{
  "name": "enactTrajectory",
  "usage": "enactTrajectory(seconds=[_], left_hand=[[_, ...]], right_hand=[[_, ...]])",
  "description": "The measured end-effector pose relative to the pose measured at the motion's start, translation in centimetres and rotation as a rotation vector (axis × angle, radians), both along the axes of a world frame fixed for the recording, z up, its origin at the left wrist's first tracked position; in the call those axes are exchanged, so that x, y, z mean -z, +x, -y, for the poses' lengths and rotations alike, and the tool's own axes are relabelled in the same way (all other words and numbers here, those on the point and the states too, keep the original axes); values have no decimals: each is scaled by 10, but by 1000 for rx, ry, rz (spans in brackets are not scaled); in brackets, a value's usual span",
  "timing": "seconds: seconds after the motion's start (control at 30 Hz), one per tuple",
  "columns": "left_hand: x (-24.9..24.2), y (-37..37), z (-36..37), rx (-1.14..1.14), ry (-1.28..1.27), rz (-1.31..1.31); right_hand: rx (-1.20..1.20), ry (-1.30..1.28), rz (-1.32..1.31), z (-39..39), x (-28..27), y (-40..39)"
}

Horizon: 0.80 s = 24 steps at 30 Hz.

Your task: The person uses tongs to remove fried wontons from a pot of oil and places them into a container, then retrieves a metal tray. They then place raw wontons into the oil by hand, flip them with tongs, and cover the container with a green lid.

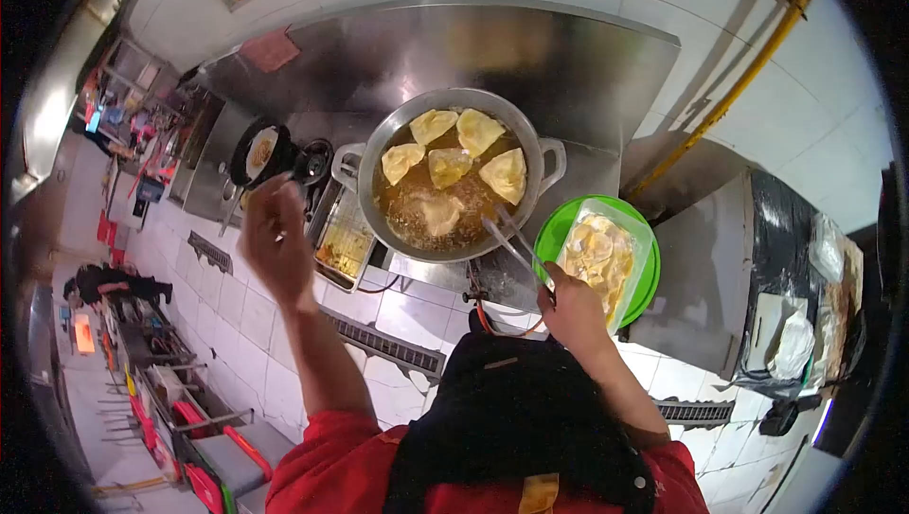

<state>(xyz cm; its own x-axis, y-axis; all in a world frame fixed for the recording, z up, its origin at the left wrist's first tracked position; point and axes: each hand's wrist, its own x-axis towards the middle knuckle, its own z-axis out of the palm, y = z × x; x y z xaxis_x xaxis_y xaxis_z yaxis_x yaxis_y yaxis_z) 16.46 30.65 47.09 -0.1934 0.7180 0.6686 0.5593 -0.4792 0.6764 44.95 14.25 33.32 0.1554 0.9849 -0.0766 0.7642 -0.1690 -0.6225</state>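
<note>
A wide metal pan point(453, 251) with two handles holds bubbling oil and several yellow folded pieces point(480, 132). One paler piece point(437, 214) lies in the foaming oil near the front. My right hand point(576, 308) is closed on metal tongs point(516, 247), whose tips reach over the pan's front right rim. Beside that hand, a clear container point(602, 263) of pale, wet pieces rests on a green basin point(648, 292). My left hand point(276, 230) is raised left of the pan, blurred, with its fingers curled; whether anything is between them cannot be made out.
A metal tray point(343, 241) with a rack and crumbs sits left of the pan. Behind it is a black frying pan point(259, 154) on the stove. A yellow pipe point(724, 88) runs up the right wall. Another person point(114, 285) stands far left.
</note>
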Motion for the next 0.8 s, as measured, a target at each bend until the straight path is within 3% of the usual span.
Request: enactTrajectory(seconds=[0.07, 0.17, 0.2, 0.4, 0.6, 0.8], left_hand=[[14, -46, 10, -165, -19, 24], [73, -104, 19, -288, -48, 101], [89, -118, 33, -414, -230, -18], [281, -190, 101, -580, -746, -199], [393, -185, 211, -464, -1353, -417], [437, -181, 286, -131, -1805, -469]], right_hand=[[7, -17, 84, -14, -4, 1], [-45, -17, 101, -46, 2, 0], [-78, 37, 119, -58, 9, -2], [-217, 8, 190, -85, 13, -33], [-307, -81, 326, -91, 29, -46], [-219, -88, 339, -83, 5, -41]])
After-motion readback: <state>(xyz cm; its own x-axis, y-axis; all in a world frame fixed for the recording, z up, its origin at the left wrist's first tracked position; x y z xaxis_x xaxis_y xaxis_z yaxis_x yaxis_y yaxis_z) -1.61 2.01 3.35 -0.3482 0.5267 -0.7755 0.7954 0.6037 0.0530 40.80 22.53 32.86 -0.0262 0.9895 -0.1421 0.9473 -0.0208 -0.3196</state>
